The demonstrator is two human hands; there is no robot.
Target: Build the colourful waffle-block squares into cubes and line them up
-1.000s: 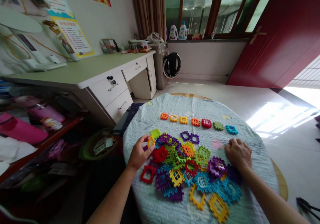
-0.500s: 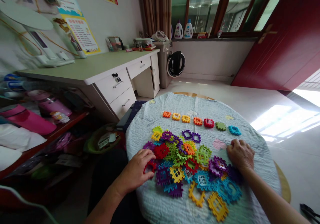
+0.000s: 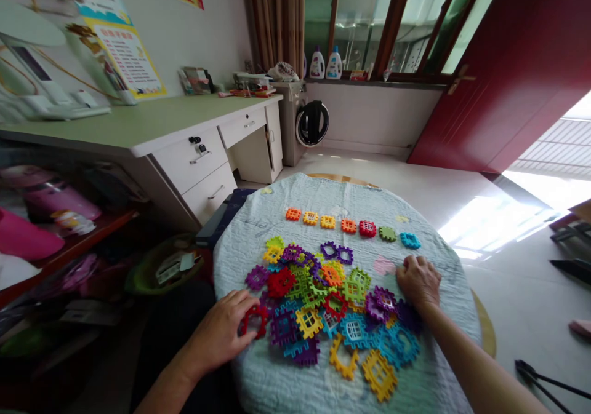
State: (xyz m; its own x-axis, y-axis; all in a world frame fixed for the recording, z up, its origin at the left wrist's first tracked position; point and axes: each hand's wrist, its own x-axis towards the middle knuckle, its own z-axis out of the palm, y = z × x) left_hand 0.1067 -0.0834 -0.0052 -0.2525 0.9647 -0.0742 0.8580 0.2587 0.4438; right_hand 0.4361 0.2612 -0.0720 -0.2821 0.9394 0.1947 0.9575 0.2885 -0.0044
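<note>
My left hand (image 3: 226, 325) is at the left edge of the pile, its thumb and fingers closed on the side of a red frame-shaped toothed block (image 3: 262, 323). Purple toothed blocks (image 3: 283, 326) lie just right of it, with a solid-looking red block (image 3: 281, 282) above. Yellow (image 3: 309, 322), green (image 3: 354, 286) and blue pieces (image 3: 355, 330) overlap in the heap. My right hand (image 3: 419, 282) rests on the cloth with its fingers curled in, right of the pile; nothing shows in it. Dark purple pieces (image 3: 408, 315) lie beside its wrist.
A row of small blocks (image 3: 348, 226) runs across the far part of the round table's pale blue cloth (image 3: 249, 223). Left stand a desk (image 3: 184, 119) and a cluttered shelf (image 3: 87, 232). Beyond are a washing machine (image 3: 290, 119) and a red door (image 3: 498, 82).
The view has turned a little to the right, shifting the scene left. My left hand has drawn the red frame block slightly left from the pile. My right hand stays on the cloth.
</note>
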